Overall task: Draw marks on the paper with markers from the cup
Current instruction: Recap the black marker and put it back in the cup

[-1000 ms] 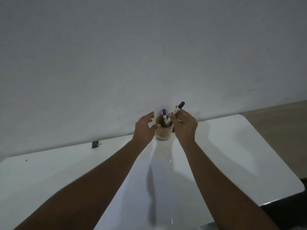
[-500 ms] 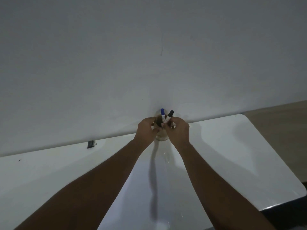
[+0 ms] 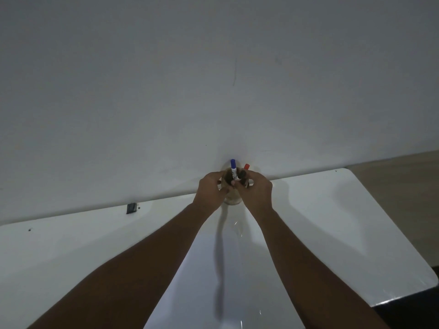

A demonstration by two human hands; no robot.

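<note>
your left hand [image 3: 210, 187] steadies cup [image 3: 231, 198], frame centre | right hand [image 3: 257, 189] fingers curled at rim, grip unclear | blue marker [image 3: 233, 168] upright, just left of right fingers

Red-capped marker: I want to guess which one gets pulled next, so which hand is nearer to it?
Right. The right hand is just below the red-capped marker, fingertips at the cup rim beside it; the left hand is across the cup, beyond the blue-capped marker.

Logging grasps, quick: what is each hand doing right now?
Left hand: closed around the cup.
Right hand: fingers at the markers; grip cannot be told.
</note>
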